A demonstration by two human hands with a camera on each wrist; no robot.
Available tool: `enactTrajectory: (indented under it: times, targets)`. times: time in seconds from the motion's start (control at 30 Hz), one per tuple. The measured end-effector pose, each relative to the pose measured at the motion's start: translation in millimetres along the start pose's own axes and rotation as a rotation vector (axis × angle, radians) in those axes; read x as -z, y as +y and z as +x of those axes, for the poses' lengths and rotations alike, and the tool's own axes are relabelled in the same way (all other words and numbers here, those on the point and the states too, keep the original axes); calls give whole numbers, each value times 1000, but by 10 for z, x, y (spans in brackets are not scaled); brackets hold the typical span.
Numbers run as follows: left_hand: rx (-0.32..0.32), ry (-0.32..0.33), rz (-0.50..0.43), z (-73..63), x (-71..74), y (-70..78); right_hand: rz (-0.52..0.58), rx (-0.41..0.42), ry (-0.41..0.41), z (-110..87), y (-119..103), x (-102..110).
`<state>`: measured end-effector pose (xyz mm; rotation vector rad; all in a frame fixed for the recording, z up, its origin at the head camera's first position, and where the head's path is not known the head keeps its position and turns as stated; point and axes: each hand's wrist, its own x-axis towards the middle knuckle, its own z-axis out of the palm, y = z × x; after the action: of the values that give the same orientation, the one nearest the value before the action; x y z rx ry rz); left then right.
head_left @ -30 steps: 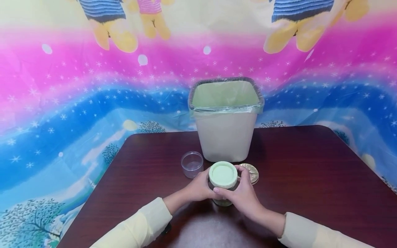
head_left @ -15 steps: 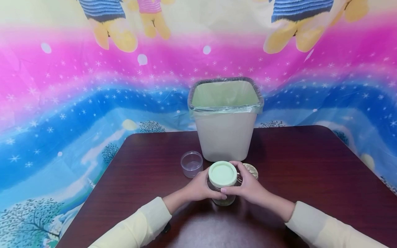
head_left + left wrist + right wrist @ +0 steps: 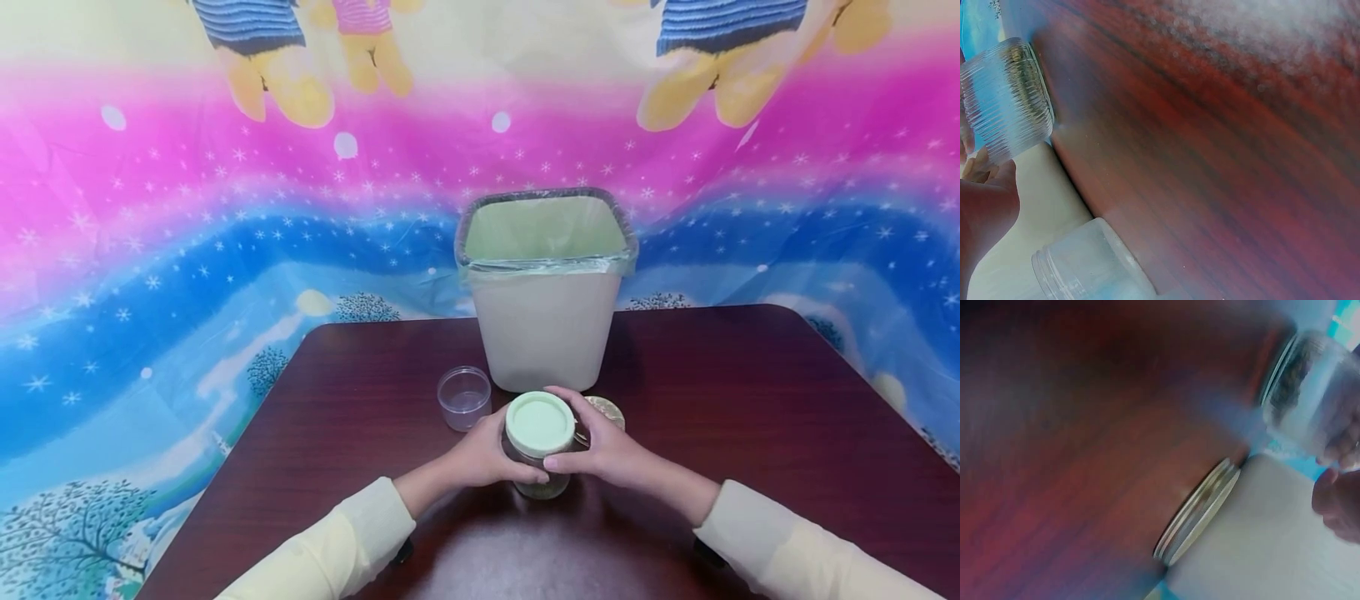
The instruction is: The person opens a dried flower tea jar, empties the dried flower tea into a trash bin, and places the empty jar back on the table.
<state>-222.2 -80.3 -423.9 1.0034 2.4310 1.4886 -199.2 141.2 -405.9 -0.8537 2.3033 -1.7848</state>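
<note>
Jar [image 3: 542, 487], ribbed clear glass with dark contents too blurred to identify, stands upright on the brown table [image 3: 352, 358] in front of the pale bin [image 3: 546, 329], its green lid [image 3: 540, 422] on top. Left hand [image 3: 480, 454] grips the jar's left side, thumb across the front; right hand [image 3: 611, 450] curls thumb and fingers around the lid from the right, pressure not determinable. Clear tub [image 3: 464, 406] sits just beyond the left hand, and flat gold disc [image 3: 1197, 512] lies behind the right hand, partly hidden in the head view.
</note>
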Motion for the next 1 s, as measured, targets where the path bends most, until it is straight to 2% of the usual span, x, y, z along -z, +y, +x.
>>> enactTrajectory:
  times: [0.3, 0.47, 0.67, 1.0]
  targets:
    - [-7, -3, 19, -3, 11, -5, -62, -145, 277, -88, -157, -331]
    - [16, -2, 27, -9, 20, -1, -87, -197, 368, -74, -174, -440]
    - [20, -5, 22, -9, 11, -10, -84, -197, 392, -58, -165, -465]
    - [-22, -4, -9, -8, 4, -16, -73, -128, 343, -62, -150, -411]
